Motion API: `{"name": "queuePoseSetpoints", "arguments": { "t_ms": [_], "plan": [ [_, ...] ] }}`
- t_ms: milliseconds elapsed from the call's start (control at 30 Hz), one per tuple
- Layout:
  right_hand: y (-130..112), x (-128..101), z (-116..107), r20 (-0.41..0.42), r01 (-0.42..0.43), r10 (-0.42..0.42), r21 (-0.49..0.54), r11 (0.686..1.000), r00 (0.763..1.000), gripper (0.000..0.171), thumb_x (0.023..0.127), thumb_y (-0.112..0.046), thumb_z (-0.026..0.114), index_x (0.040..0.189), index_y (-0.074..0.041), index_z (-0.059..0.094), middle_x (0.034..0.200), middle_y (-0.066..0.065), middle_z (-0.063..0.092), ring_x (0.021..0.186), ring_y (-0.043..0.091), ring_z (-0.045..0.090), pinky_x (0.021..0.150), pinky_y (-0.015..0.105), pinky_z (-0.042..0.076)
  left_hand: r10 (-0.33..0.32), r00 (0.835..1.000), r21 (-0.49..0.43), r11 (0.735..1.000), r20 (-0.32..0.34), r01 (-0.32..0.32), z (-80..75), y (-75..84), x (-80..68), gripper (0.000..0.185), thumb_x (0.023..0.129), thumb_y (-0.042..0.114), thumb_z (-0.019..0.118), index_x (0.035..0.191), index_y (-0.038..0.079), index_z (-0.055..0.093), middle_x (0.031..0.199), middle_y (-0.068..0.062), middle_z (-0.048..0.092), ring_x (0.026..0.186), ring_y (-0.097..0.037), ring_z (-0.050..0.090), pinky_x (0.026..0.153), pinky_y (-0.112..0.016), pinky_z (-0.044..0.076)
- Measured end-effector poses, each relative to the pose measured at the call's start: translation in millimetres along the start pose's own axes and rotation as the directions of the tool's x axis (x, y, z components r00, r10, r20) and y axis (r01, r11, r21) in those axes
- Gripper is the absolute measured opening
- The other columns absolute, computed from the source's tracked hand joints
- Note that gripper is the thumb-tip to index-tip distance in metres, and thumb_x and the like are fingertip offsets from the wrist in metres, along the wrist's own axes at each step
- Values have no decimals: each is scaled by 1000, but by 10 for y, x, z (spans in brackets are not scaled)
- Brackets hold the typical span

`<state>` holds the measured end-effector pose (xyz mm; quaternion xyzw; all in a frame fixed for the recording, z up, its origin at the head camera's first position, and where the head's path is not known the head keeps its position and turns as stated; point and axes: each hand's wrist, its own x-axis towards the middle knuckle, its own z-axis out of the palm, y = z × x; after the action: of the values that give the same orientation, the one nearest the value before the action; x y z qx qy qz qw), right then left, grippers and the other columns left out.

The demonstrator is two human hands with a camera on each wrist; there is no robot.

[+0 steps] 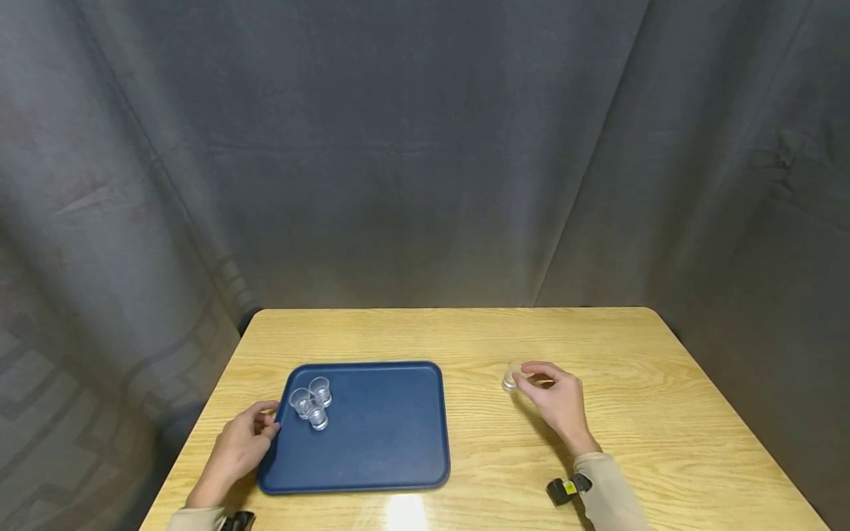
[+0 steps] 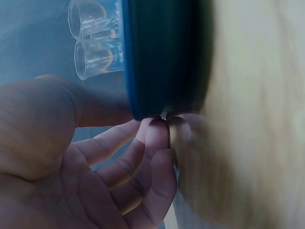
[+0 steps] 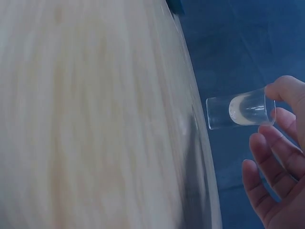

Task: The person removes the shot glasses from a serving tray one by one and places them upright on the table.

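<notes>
Pinching a small clear shot glass [image 1: 510,377] between thumb and fingertips: right hand [image 1: 556,402], out on the wooden table [image 1: 664,413], well to the 3 o'clock side of the blue tray [image 1: 392,442]. Seen from the right wrist view as a short, thick-walled tumbler [image 3: 240,110] with a heavy pale base, transparent throughout, lying sideways in frame with its mouth toward 9 o'clock; thumb tip on the base end, other fingers [image 3: 276,152] curled loosely below it. Whether touching the tabletop or lifted just off it, cannot tell.

Resting at the tray's 9 o'clock edge: left hand [image 1: 242,446], fingers bent, fingertips [image 2: 155,138] pressed against the dark blue rim [image 2: 157,57], nothing enclosed in the palm. Just beyond that rim, on the tray's floor toward 10 o'clock, three more identical clear glasses [image 1: 311,402], upright, clustered and touching one another.
</notes>
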<state>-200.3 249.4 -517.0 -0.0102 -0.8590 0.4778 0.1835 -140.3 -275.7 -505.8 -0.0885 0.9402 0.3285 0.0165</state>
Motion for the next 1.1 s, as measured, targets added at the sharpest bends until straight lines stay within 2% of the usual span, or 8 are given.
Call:
{"name": "queuePoseSetpoints", "arguments": {
  "t_ms": [233, 533, 900, 1100],
  "plan": [
    [98, 44, -205, -40, -32, 30, -46, 998, 999, 19, 90, -23, 86, 103, -9, 84, 104, 16, 80, 77, -2, 68, 64, 15, 54, 14, 1000, -2, 1000, 2, -14, 12, -12, 4, 39, 99, 7, 65, 136, -5, 64, 99, -8, 69, 85, -18, 62, 72, -34, 45],
    [211, 77, -451, -105, -88, 77, -110, 990, 992, 23, 89, -24, 87, 103, -6, 84, 99, 17, 81, 73, -9, 64, 59, 15, 50, 6, 1000, 1, 1000, -3, -6, 16, -10, 5, 40, 98, 8, 66, 136, -4, 64, 99, -7, 69, 85, -17, 62, 73, -34, 45],
    [343, 92, -671, -168, -121, 92, -176, 977, 982, 26, 89, -27, 88, 104, -6, 84, 103, 17, 81, 72, -17, 58, 64, 9, 47, 6, 1000, -4, 1000, 0, -6, 6, 6, 0, 40, 99, 8, 66, 136, -4, 64, 99, -6, 69, 85, -16, 62, 74, -33, 44],
    [374, 80, -777, -196, -163, 123, -201, 966, 973, 31, 90, -31, 87, 106, -5, 84, 104, 19, 81, 71, -19, 53, 61, 11, 46, 9, 1000, -4, 1000, -1, -9, 2, -1, -6, 40, 99, 8, 66, 136, -4, 64, 99, -7, 69, 85, -17, 63, 74, -34, 44]
  ]
}}
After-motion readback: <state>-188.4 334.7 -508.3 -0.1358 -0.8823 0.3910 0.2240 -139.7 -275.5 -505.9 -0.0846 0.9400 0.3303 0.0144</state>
